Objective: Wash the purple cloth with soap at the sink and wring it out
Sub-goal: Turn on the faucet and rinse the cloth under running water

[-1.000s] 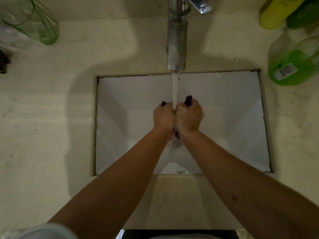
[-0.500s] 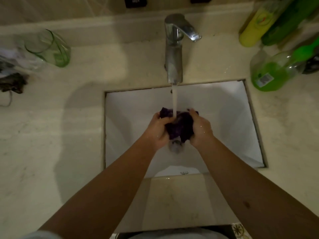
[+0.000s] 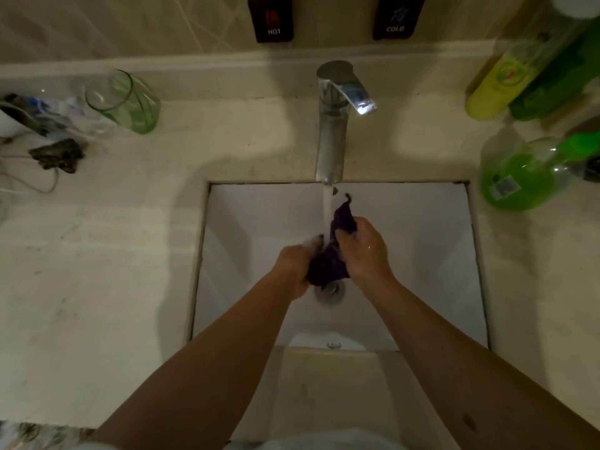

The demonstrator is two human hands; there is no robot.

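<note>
The purple cloth (image 3: 329,261) is held bunched between both hands at the centre of the frame, over the white sink (image 3: 422,254) and just above the round drain (image 3: 329,292). The lower part of the cloth is gripped by the left hand (image 3: 293,267), whose fingers are curled round it from the left side. The upper part is gripped by the right hand (image 3: 365,251), with fingers and thumb closed round the fabric; a twisted tip of the cloth is seen sticking up beyond this hand toward the spout. A stream of water (image 3: 326,206) is seen falling from the metal tap (image 3: 332,125) in the upper middle of the frame, and the cloth is met by it just left of the right hand.

On the wall at the top of the frame, two dark plates are marked HOT (image 3: 271,19) and COLD (image 3: 397,17). At the upper left, a green glass (image 3: 126,100) is seen on the pale counter (image 3: 97,254), with a clutter of plastic and cords (image 3: 35,125) beside it near the left edge. At the right, a clear bottle of green liquid (image 3: 522,175) is seen just beside the sink's upper right corner, and a yellow bottle (image 3: 496,82) and a dark green bottle (image 3: 558,79) are placed above it
</note>
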